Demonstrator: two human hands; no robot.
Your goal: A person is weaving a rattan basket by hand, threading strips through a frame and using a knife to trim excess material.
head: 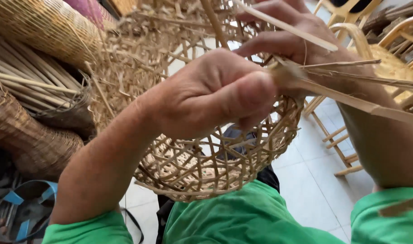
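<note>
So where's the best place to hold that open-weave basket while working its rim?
Probably the rim of the open-weave basket, from the left, as the left hand does: the wall is gappy lattice, and loose strips jut out rightward by the right hand.

An open-weave cane basket (206, 167) is held above the lap; bundled cane rods (30, 81) lie to its left, between two woven baskets (39, 27), and a wooden chair (351, 45) stands right.

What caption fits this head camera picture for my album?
Left hand and right hand pinch thin strips on an open-weave basket.
</note>
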